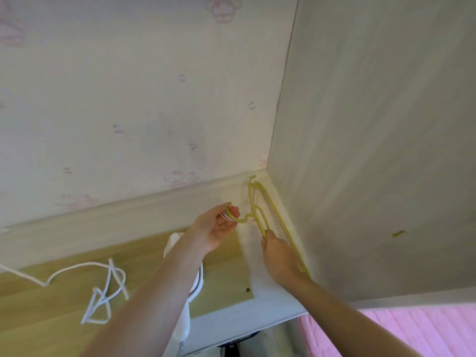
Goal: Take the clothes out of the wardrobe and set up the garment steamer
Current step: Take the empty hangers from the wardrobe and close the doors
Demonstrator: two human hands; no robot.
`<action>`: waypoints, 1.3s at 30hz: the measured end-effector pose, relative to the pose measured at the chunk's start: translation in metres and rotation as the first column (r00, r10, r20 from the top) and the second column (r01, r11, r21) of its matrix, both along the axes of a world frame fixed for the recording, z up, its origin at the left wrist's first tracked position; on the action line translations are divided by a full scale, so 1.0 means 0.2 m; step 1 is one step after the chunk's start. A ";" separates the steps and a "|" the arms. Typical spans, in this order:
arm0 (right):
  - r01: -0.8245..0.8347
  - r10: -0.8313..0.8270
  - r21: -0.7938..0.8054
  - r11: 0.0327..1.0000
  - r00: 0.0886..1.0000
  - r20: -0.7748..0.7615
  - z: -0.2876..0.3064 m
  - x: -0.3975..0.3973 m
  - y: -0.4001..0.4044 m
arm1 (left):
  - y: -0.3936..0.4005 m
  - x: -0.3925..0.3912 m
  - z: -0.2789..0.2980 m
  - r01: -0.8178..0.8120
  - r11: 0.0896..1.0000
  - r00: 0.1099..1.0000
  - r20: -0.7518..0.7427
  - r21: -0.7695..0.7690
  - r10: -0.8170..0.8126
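1. Left hand (219,225) has its fingers curled round the hook end of the yellow hangers (257,215); right hand (277,253) pinches the hangers' lower frame. No clothes in view here.
2. My take: keep both grips firm and lift the bunch away from the corner together so the hooks don't tangle.
3. White steamer (185,313) lies on the table (51,300) just below the hangers, partly under the left arm, its cord (103,292) looped further left.
4. Wallpapered wall (128,99) behind the hangers, pale panel (373,150) to their right, pink bedding (399,331) well below.
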State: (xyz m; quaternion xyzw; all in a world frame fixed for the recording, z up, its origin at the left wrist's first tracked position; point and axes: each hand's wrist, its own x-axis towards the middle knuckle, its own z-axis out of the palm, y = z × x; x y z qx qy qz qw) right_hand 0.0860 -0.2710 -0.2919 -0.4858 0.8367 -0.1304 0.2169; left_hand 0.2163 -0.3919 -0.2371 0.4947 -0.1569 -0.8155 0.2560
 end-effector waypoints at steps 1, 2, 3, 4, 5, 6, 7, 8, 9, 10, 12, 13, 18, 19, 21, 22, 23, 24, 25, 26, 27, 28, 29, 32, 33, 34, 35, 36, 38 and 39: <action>0.017 -0.017 0.003 1.000 1.000 0.023 -0.02 0.01 0.00 | 0.00 0.01 -0.02 0.005 1.000 1.000 0.006 0.002 -0.005; 0.031 -0.031 0.011 0.999 0.998 0.049 -0.04 0.02 0.01 | 0.01 0.01 -0.04 0.011 1.000 1.000 0.015 0.000 -0.011; 0.040 -0.042 0.020 0.999 0.996 0.076 -0.06 0.03 0.01 | 0.01 0.02 -0.06 0.018 1.000 0.999 0.030 -0.002 -0.018; 0.044 -0.048 0.035 0.998 0.993 0.109 -0.08 0.03 0.01 | 0.01 0.02 -0.08 0.036 0.999 0.998 0.048 -0.005 -0.035; 0.039 -0.047 0.055 0.998 0.989 0.144 -0.10 0.04 0.02 | 0.01 0.03 -0.10 0.062 0.998 0.995 0.074 -0.008 -0.061; 0.029 -0.043 0.080 0.996 0.983 0.178 -0.11 0.04 0.02 | 0.01 0.03 -0.12 0.090 0.996 0.991 0.103 -0.008 -0.089; 0.017 -0.039 0.109 0.994 0.978 0.207 -0.13 0.04 0.02 | 0.01 0.04 -0.14 0.112 0.994 0.985 0.131 0.000 -0.111; 0.004 -0.035 0.136 0.991 0.974 0.226 -0.14 0.04 0.03 | 0.01 0.04 -0.16 0.123 0.992 0.981 0.153 0.010 -0.124; -0.007 -0.030 0.154 0.988 0.970 0.240 -0.15 0.04 0.03 | 0.01 0.04 -0.18 0.130 0.991 0.976 0.177 0.010 -0.130; -0.016 -0.027 0.166 0.986 0.968 0.250 -0.16 0.04 0.03 | 0.00 0.04 -0.21 0.137 0.991 0.968 0.211 0.000 -0.134; -0.030 -0.017 0.175 0.984 0.965 0.262 -0.17 0.05 0.03 | 0.00 0.04 -0.27 0.149 0.988 0.939 0.318 -0.036 -0.130; -0.040 -0.008 0.175 0.984 0.964 0.266 -0.18 0.05 0.02 | -0.01 0.04 -0.30 0.159 0.986 0.916 0.382 -0.055 -0.126; -0.110 0.058 0.191 0.975 0.965 0.257 -0.20 0.06 0.03 | -0.03 0.04 -0.45 0.291 0.951 0.746 0.647 -0.100 -0.160; -0.117 0.067 0.193 0.974 0.966 0.250 -0.21 0.06 0.03 | -0.02 0.04 -0.47 0.335 0.937 0.698 0.694 -0.098 -0.177; -0.129 0.085 0.201 0.971 0.973 0.215 -0.22 0.05 0.03 | 0.00 0.05 -0.47 0.404 0.910 0.624 0.756 -0.093 -0.200; -0.134 0.095 0.210 0.968 0.978 0.186 -0.23 0.05 0.03 | 0.01 0.05 -0.47 0.432 0.897 0.592 0.778 -0.088 -0.209; -0.139 0.106 0.222 0.965 0.982 0.156 -0.23 0.04 0.03 | 0.02 0.05 -0.47 0.452 0.888 0.570 0.794 -0.086 -0.213; -0.142 0.115 0.236 0.961 0.985 0.125 -0.24 0.04 0.03 | 0.02 0.06 -0.48 0.466 0.881 0.557 0.801 -0.084 -0.219; -0.147 0.127 0.252 0.956 0.988 0.093 -0.24 0.04 0.02 | 0.02 0.06 -0.48 0.473 0.877 0.555 0.802 -0.085 -0.221; -0.150 0.139 0.272 0.951 0.989 0.056 -0.24 0.04 0.02 | 0.02 0.06 -0.50 0.476 0.875 0.558 0.800 -0.090 -0.221; -0.147 0.149 0.291 0.945 0.989 0.016 -0.24 0.04 0.02 | 0.02 0.07 -0.51 0.478 0.873 0.563 0.797 -0.095 -0.221; -0.140 0.155 0.300 0.943 0.988 -0.026 -0.23 0.04 0.01 | 0.02 0.07 -0.53 0.481 0.871 0.565 0.795 -0.101 -0.220; -0.131 0.156 0.306 0.943 0.986 -0.059 -0.23 0.04 0.01 | 0.01 0.08 -0.56 0.490 0.866 0.560 0.798 -0.102 -0.223; -0.107 0.147 0.326 0.939 0.984 -0.101 -0.24 0.04 0.00 | -0.03 0.10 -0.71 0.516 0.851 0.538 0.810 -0.098 -0.234; -0.101 0.142 0.325 0.940 0.984 -0.104 -0.25 0.04 0.00 | -0.02 0.10 -0.69 0.519 0.849 0.537 0.810 -0.099 -0.234; -0.093 0.135 0.321 0.942 0.985 -0.109 -0.25 0.05 0.01 | -0.02 0.10 -0.67 0.520 0.848 0.541 0.809 -0.105 -0.231; -0.083 0.126 0.316 0.945 0.985 -0.119 -0.26 0.05 0.01 | 0.00 0.09 -0.62 0.519 0.847 0.546 0.808 -0.117 -0.223; -0.075 0.121 0.314 0.947 0.984 -0.130 -0.26 0.06 0.01 | 0.01 0.09 -0.58 0.522 0.843 0.545 0.810 -0.128 -0.215; -0.074 0.126 0.313 0.947 0.981 -0.148 -0.26 0.06 0.02 | 0.02 0.08 -0.55 0.532 0.835 0.537 0.819 -0.142 -0.203; -0.074 0.129 0.317 0.945 0.979 -0.157 -0.25 0.07 0.02 | 0.03 0.08 -0.55 0.539 0.829 0.536 0.819 -0.148 -0.202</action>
